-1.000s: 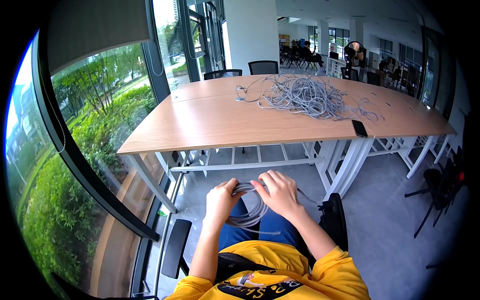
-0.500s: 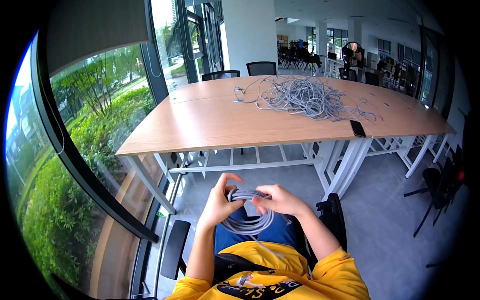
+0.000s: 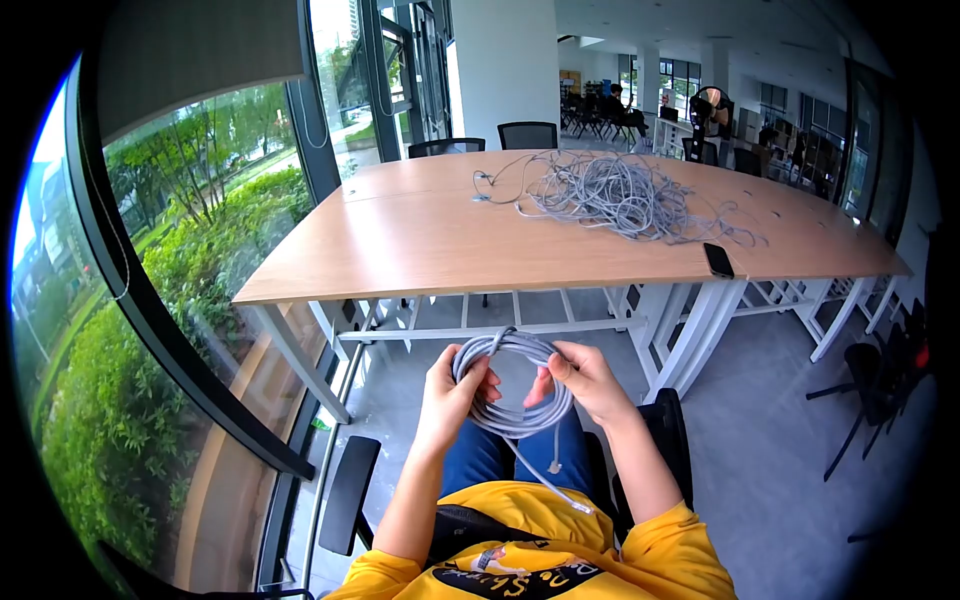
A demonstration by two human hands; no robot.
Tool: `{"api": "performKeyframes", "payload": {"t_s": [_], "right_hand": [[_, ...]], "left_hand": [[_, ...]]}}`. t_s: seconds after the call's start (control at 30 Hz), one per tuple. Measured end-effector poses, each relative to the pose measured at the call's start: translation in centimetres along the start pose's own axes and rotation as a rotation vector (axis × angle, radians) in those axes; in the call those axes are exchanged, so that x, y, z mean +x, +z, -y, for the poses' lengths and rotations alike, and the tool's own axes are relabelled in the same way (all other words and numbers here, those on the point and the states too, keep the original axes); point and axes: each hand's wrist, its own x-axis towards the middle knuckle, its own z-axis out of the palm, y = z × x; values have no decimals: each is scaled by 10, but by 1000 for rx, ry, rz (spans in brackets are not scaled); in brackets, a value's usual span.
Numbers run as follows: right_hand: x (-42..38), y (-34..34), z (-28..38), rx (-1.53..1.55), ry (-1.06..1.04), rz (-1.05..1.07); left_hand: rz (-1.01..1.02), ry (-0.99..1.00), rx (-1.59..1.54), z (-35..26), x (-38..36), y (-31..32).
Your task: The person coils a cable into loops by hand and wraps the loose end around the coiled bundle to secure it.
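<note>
A coil of grey network cable [image 3: 521, 424] is held up above my lap, its round opening facing me. My left hand [image 3: 452, 392] is closed around the coil's left side, thumb in front. On the right side, my right hand [image 3: 588, 382] grips the loops with the thumb over them and fingertips showing inside the ring. A turn of cable wraps across the top of the bundle. Two loose ends hang below, one with a clear plug [image 3: 580, 507], the other with a small connector [image 3: 555, 467].
A tangled heap of grey cable [image 3: 625, 195] lies on the wooden table [image 3: 400, 240] ahead. A black phone [image 3: 718, 260] rests at the table's front edge. Armrests [image 3: 350, 495] flank me, windows stand left, and a black chair [image 3: 870, 375] is at right. Far back, a person sits.
The coil has been raised and turned to face me more squarely, its ring now rounder. My right hand has moved outward to the right side, and my left fingers have closed around the loops.
</note>
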Motion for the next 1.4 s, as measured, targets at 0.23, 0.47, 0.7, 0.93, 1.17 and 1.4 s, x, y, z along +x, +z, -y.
{"api": "performKeyframes", "payload": {"t_s": [0.23,0.47,0.7,0.93,1.17,1.4], "right_hand": [[-2,-5,20,26,183,63],[1,-4,15,157,253,-50],[4,0,23,-26,232,-100],[5,-11,21,163,305,-43],[8,-10,14,158,343,-77],[8,0,20,-231,316,-53]], "left_hand": [[78,19,337,-5,-4,-7],[5,88,705,3,-3,-3],[54,187,792,10,1,-9],[152,284,561,7,0,-8],[157,240,621,10,-2,-9],[51,561,822,5,-1,-10]]}}
